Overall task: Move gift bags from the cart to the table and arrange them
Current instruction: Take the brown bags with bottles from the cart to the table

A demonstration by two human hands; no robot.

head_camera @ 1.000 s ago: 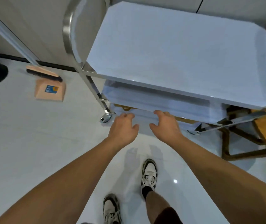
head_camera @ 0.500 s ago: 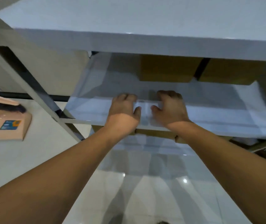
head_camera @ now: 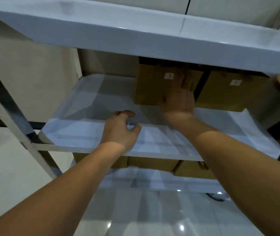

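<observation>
While reaching into cart (head_camera: 88,147) middle shelf | right hand (head_camera: 178,101) blurred, apparently touching gift bag (head_camera: 153,86), grasp unclear | left hand (head_camera: 120,128) loosely curled, empty | next: grasp bag.

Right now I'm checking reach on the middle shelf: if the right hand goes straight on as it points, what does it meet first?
Probably the brown paper gift bag with the white "7" label; the blurred right hand already overlaps it, contact unclear.

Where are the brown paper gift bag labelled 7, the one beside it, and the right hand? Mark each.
brown paper gift bag labelled 7 (head_camera: 153,86): head view, front face.
neighbouring brown paper gift bag (head_camera: 227,94): head view, front face.
right hand (head_camera: 178,101): head view, back of hand.
</observation>
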